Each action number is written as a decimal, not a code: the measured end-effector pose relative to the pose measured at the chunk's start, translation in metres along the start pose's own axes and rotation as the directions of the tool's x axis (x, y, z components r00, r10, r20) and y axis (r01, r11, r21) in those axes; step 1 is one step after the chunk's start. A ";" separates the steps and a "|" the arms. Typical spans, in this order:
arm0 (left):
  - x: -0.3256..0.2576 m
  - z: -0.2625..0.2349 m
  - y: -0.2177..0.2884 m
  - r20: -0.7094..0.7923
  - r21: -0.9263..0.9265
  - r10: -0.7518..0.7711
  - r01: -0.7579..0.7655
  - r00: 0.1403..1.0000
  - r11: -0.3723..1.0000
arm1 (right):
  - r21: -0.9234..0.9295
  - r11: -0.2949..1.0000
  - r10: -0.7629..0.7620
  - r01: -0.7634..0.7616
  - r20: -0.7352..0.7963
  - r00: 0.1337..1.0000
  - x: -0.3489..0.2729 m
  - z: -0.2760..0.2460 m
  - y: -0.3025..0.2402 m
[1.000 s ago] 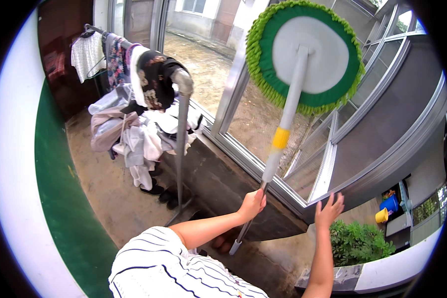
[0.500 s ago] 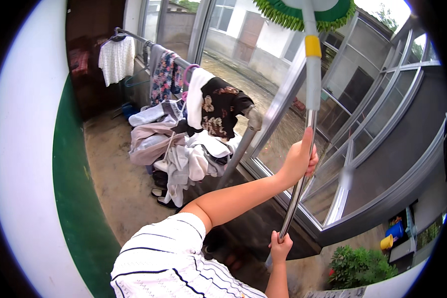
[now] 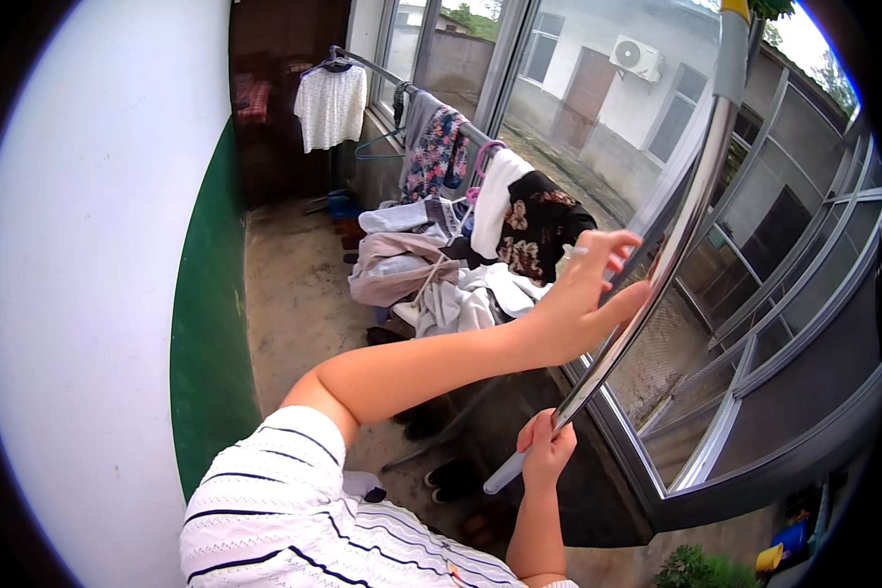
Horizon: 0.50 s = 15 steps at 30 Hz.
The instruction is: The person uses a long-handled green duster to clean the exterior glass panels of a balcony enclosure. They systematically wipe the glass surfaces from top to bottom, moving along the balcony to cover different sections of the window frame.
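A long-handled mop slants up to the right across the window, its shiny metal pole [image 3: 698, 196] running into a grey socket with a yellow band at the top edge. Of its green fringed head only a sliver shows there; the rest is out of view. Low on the pole, just above its pale grey end [image 3: 504, 472], my right hand [image 3: 549, 446] is wrapped round it. Higher up, my left hand [image 3: 583, 294] has its fingers lifted and spread, the thumb beside the pole; whether it touches, I cannot tell.
Left of the pole, a rail [image 3: 431, 103] carries hung clothes, with a heap of clothes [image 3: 412, 269] below. Dark shoes [image 3: 451, 480] lie on the floor. Framed window panes [image 3: 784, 235] curve along the right. A green plant [image 3: 696, 568] and yellow bucket [image 3: 769, 557] are lower right.
My left hand has loosened from its grip on the pole and spread its fingers. The pole tilts further right, taking the mop head mostly out of view. The whole view has turned.
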<state>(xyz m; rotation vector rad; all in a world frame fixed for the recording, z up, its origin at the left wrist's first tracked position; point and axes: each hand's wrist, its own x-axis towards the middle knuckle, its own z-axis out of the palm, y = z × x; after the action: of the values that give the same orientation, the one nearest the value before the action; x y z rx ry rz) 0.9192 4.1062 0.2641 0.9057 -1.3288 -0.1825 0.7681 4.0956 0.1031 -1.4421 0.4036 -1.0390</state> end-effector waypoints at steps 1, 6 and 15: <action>-0.013 -0.016 -0.005 -0.019 0.034 0.025 -0.024 1.000 0.999 | 0.015 1.000 -0.010 0.009 0.016 1.000 0.008 0.010 -0.004; -0.062 -0.101 -0.033 -0.025 0.063 -0.023 0.024 0.999 0.998 | 0.072 0.997 -0.028 0.022 0.074 0.997 0.038 0.072 -0.009; -0.059 -0.291 -0.043 0.109 -0.171 -0.051 0.069 0.993 0.983 | 0.139 0.989 0.021 -0.046 0.177 0.984 0.066 0.297 0.058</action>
<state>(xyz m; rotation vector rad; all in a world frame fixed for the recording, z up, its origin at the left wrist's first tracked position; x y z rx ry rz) 1.1764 4.2471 0.2017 0.7966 -1.3593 -0.3924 1.0532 4.2147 0.1193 -1.3809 0.2210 -0.8873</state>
